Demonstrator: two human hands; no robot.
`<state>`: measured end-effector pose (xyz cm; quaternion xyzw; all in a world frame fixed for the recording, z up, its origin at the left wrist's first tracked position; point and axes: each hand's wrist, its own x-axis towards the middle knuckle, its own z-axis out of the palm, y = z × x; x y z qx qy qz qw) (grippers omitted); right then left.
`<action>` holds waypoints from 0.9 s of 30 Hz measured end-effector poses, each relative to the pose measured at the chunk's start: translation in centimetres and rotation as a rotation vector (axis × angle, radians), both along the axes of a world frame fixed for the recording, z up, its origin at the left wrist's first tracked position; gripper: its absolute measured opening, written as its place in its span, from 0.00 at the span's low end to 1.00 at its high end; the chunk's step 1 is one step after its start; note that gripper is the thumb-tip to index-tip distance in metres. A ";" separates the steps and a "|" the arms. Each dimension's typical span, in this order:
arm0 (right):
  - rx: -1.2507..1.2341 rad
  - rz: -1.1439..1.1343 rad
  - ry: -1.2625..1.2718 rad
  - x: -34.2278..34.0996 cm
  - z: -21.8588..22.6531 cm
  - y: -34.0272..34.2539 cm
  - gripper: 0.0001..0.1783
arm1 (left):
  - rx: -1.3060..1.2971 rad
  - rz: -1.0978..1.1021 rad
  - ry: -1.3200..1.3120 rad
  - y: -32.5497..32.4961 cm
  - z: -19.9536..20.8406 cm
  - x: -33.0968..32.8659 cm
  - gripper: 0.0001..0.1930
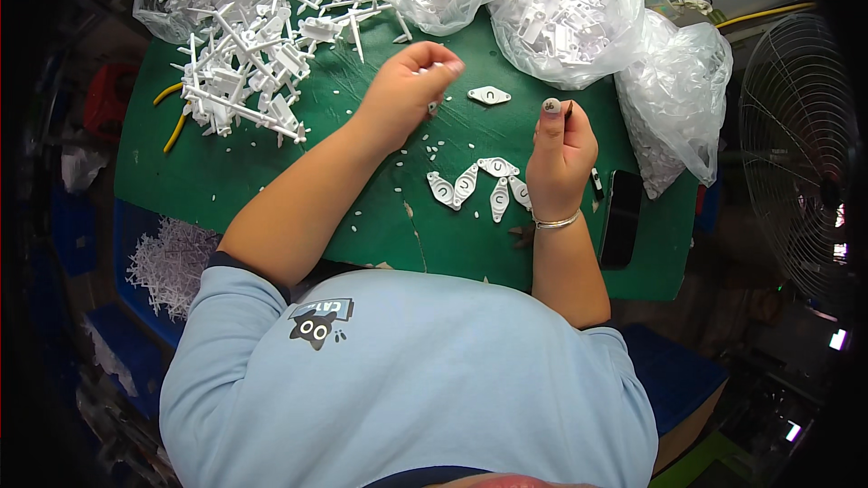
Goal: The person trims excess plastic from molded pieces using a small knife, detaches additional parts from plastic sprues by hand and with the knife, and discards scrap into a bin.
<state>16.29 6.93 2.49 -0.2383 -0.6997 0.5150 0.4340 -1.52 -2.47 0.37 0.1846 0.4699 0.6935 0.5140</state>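
Note:
My left hand point(407, 95) is raised over the green table, its fingers curled round a white plastic part point(432, 108) that is mostly hidden. To its right, a flat white diamond-shaped plate point(489, 96) with a U-shaped mark lies alone. My right hand point(562, 163) is closed, thumb up. A thin dark tip point(569, 110) shows beside the thumb; the rest of that object is covered by the fingers. Left of my right wrist, several similar white plates point(466, 183) lie in a loose cluster, some touching. Small white bits point(432, 150) are scattered between my arms.
A tangled pile of white moulded parts on sprues point(240, 72) covers the far left, beside yellow-handled pliers point(176, 131). Clear bags of white parts point(574, 18) line the far edge. A black phone point(622, 220) lies at right; a fan point(796, 154) stands beyond the table.

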 end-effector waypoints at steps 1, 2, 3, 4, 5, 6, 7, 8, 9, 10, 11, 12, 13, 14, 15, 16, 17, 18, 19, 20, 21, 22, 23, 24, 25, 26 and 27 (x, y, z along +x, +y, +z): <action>0.005 -0.002 -0.019 0.1 0.0 -0.1 0.22 | -0.060 -0.020 0.465 0.4 -0.1 0.5 0.11; 0.012 -0.002 -0.038 0.1 0.0 -0.1 0.22 | -0.120 -0.039 0.929 0.8 -0.1 0.9 0.12; 0.012 -0.002 -0.036 0.0 0.0 -0.1 0.22 | -0.093 0.010 1.296 1.3 -0.4 1.2 0.11; 0.018 0.007 -0.035 0.0 -0.1 -0.1 0.22 | -0.093 0.010 1.298 1.6 -0.6 1.6 0.11; 0.024 0.017 -0.036 0.0 -0.2 -0.1 0.21 | -0.099 -0.002 1.414 1.7 -0.7 2.2 0.11; 0.023 0.019 -0.034 0.0 -0.1 -0.1 0.21 | -0.105 -0.014 1.530 1.8 -0.7 2.6 0.12; 0.016 0.024 -0.036 0.0 0.2 -0.2 0.21 | -0.134 -0.048 1.590 1.8 -0.7 2.8 0.11; 0.007 0.024 -0.037 0.1 0.3 -0.3 0.21 | -0.134 -0.052 1.591 1.8 -0.6 2.9 0.11; 0.005 0.022 -0.036 0.1 0.3 -0.3 0.21 | -0.141 -0.032 1.619 1.8 -0.6 3.0 0.11; 0.026 0.023 -0.045 0.1 0.4 -0.3 0.20 | -0.148 -0.011 1.648 1.8 -0.6 3.0 0.10; 0.048 0.025 -0.055 0.1 0.5 -0.3 0.20 | -0.147 -0.012 1.649 1.9 -0.7 3.0 0.10; 0.049 0.023 -0.054 0.1 0.4 -0.2 0.20 | -0.144 0.020 1.668 1.9 -0.9 2.8 0.09; 0.038 0.028 -0.062 0.1 0.3 -0.2 0.20 | -0.141 0.053 1.688 1.9 -1.0 2.7 0.09; 0.028 0.034 -0.070 0.1 0.1 -0.1 0.21 | -0.138 0.054 1.689 1.9 -0.9 2.7 0.09; 0.031 0.033 -0.069 0.1 0.0 0.1 0.21 | -0.106 0.106 1.636 1.9 -0.8 2.6 0.08; 0.064 0.009 -0.103 0.2 -0.1 0.3 0.21 | -0.073 0.156 1.581 1.8 -0.6 2.5 0.07; 0.097 -0.014 -0.137 0.3 0.0 0.4 0.22 | -0.069 0.157 1.582 1.4 -0.1 2.3 0.07; 0.100 -0.016 -0.136 0.3 0.1 0.5 0.22 | -0.079 0.080 1.366 0.9 0.7 2.2 0.07; 0.164 -0.006 -0.181 0.3 0.2 0.6 0.22 | -0.087 0.004 1.148 0.5 1.2 1.9 0.07; 0.226 0.005 -0.227 0.3 0.3 0.5 0.23 | -0.086 0.004 1.149 0.1 1.2 1.6 0.07; 0.226 0.004 -0.227 0.3 0.6 0.4 0.23 | -0.072 -0.070 0.941 -0.2 1.3 1.2 0.08; 0.292 0.040 -0.254 0.2 0.9 0.2 0.23 | -0.058 -0.142 0.731 -0.4 1.3 1.0 0.08; 0.358 0.077 -0.283 0.1 1.0 0.1 0.23 | -0.058 -0.142 0.729 -0.5 1.2 0.9 0.08; 0.357 0.078 -0.285 0.1 0.9 0.0 0.23 | 0.017 -0.142 0.641 -0.5 1.1 0.9 0.08; 0.367 0.105 -0.303 0.0 0.9 -0.1 0.23 | 0.090 -0.141 0.553 -0.5 1.0 0.9 0.08; 0.378 0.130 -0.322 0.0 0.9 -0.1 0.22 | 0.091 -0.141 0.552 -0.5 1.0 0.9 0.08; 0.378 0.129 -0.323 0.1 0.8 0.0 0.22 | 0.103 -0.177 0.558 -0.5 1.1 1.0 0.08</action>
